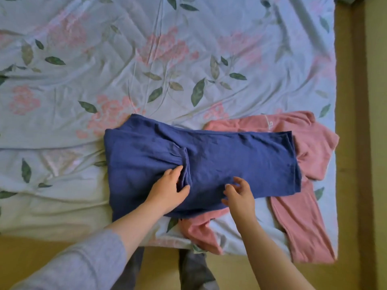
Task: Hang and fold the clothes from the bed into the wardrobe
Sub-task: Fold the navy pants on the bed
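A dark blue garment [230,158] lies folded into a long band across the near edge of the bed, its sleeve cuff bunched at the middle. My left hand [169,191] pinches that cuff between thumb and fingers. Just to its right, my right hand [238,195] hovers over the blue cloth with loosely curled fingers, fingertips at or just above the fabric, holding nothing. A pink garment [310,147] lies spread beneath and to the right of the blue one, one sleeve [201,229] poking out under the blue cloth's near edge.
The bed is covered by a pale floral sheet [146,59], wrinkled, stretching far and left. A tan floor [360,164] runs along the bed's right side and near edge. My legs in dark trousers [194,271] stand at the bed's near edge.
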The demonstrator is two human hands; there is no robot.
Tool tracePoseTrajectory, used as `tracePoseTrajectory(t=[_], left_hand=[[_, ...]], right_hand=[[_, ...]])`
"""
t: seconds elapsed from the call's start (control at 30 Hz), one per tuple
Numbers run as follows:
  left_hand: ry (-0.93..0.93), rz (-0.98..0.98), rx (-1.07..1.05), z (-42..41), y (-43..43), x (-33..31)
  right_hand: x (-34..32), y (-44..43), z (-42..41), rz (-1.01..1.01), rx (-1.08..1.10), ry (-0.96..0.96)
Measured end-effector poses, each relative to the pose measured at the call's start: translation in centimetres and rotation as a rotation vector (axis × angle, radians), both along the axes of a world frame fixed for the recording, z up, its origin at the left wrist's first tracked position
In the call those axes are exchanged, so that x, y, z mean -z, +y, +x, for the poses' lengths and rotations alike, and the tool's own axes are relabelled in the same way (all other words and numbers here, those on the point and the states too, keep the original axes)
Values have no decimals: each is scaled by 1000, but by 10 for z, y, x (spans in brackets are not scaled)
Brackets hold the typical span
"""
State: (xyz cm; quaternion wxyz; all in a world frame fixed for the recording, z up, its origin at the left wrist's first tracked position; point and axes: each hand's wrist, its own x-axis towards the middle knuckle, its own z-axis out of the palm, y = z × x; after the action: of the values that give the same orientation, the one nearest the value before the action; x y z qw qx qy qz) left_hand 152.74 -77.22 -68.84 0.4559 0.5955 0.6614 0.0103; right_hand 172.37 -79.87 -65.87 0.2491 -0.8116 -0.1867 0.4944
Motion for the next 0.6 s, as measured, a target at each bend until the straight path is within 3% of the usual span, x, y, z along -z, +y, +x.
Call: tracePoseTrajectory(t=[0.07,0.27,0.6], left_hand=[[2,-21,54,-1,1,0],[-30,169,-45,8,14,-12],[-211,189,231,116,81,-32]], right_hand=[[1,0,3,4,26,17],[1,-3,21,16,76,-23],[-4,-2,120,25,197,-286]])
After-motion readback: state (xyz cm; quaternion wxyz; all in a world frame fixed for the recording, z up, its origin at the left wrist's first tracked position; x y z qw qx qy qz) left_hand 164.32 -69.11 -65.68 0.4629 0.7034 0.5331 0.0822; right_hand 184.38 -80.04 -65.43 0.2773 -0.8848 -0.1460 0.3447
